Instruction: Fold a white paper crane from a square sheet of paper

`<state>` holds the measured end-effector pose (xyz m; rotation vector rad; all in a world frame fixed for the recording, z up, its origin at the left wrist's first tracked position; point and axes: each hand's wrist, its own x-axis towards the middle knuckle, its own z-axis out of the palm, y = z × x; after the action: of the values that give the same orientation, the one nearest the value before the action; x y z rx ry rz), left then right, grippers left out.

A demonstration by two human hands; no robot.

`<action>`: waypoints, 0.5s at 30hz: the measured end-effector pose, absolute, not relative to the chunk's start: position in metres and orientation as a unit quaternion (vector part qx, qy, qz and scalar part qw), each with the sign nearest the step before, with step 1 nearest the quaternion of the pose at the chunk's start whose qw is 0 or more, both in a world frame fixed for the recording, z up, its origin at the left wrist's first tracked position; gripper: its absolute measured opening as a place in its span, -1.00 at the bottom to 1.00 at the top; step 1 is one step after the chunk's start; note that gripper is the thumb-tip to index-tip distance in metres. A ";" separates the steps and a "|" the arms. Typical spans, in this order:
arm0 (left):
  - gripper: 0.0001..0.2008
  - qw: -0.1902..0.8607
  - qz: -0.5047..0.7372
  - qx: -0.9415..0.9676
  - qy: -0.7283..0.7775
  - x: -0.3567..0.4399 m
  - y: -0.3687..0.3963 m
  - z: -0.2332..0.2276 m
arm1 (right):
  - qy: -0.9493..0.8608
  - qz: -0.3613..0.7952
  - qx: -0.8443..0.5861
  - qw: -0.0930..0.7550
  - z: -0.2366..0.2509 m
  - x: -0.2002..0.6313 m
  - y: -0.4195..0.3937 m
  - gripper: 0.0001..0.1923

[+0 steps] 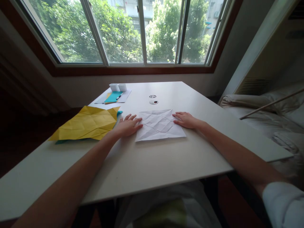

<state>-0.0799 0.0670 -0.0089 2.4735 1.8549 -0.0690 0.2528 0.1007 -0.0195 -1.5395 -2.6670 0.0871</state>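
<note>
A white sheet of paper (160,125), crossed by many fold creases, lies spread on the white table in front of me. At its left edge rests my left hand (129,125), fingers apart and lying flat, the fingertips touching the paper. My right hand (185,120) is at the opposite edge with its fingers stretched out onto the sheet. Neither hand grips anything. Left of my left hand lies a large creased yellow sheet of paper (89,123), with teal paper (68,141) showing from beneath it.
On the table (152,164), toward the back left, are a teal sheet (113,97) with other papers under it, a pen (119,96) and two small white containers (118,87). Two round fittings sit in the tabletop. A sofa (258,107) stands at right, a window behind.
</note>
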 end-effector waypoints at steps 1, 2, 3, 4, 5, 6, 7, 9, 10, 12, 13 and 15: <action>-0.38 0.011 -0.014 0.798 0.603 -0.081 0.068 -0.010 | -0.866 0.026 -0.498 0.031 -0.020 0.253 0.101 -0.39; -0.38 0.001 -0.005 0.794 0.608 -0.081 0.068 -0.010 | -0.867 0.024 -0.496 0.032 -0.020 0.253 0.102 -0.39; -0.37 -0.006 0.005 0.789 0.615 -0.081 0.068 -0.011 | -0.868 0.023 -0.495 0.032 -0.021 0.252 0.102 -0.39; -0.37 -0.009 0.014 0.784 0.621 -0.081 0.069 -0.012 | -0.869 0.022 -0.494 0.033 -0.021 0.252 0.102 -0.39; -0.37 -0.007 0.022 0.779 0.626 -0.081 0.069 -0.012 | -0.869 0.022 -0.493 0.035 -0.021 0.252 0.102 -0.39; -0.38 -0.001 0.029 0.775 0.631 -0.081 0.070 -0.013 | -0.870 0.022 -0.491 0.037 -0.021 0.252 0.101 -0.39; -0.39 0.007 0.036 0.773 0.633 -0.080 0.071 -0.014 | -0.872 0.023 -0.488 0.039 -0.021 0.252 0.101 -0.40; -0.42 0.026 0.051 0.775 0.629 -0.079 0.073 -0.015 | -0.876 0.025 -0.479 0.046 -0.021 0.251 0.100 -0.41; -0.44 0.035 0.062 0.777 0.625 -0.079 0.074 -0.016 | -0.879 0.027 -0.473 0.049 -0.021 0.250 0.099 -0.42; -0.47 0.049 0.094 0.779 0.618 -0.078 0.077 -0.017 | -0.884 0.030 -0.464 0.054 -0.020 0.249 0.097 -0.43; -0.48 0.061 0.113 0.778 0.614 -0.077 0.077 -0.016 | -0.884 0.031 -0.462 0.057 -0.019 0.249 0.097 -0.42; -0.48 0.099 0.164 0.771 0.607 -0.075 0.077 -0.015 | -0.885 0.034 -0.461 0.059 -0.019 0.248 0.096 -0.42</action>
<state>-0.0751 0.0768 -0.0147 2.2798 1.7956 0.4856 0.2483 0.0955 -0.0188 -1.3966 -2.6804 0.1035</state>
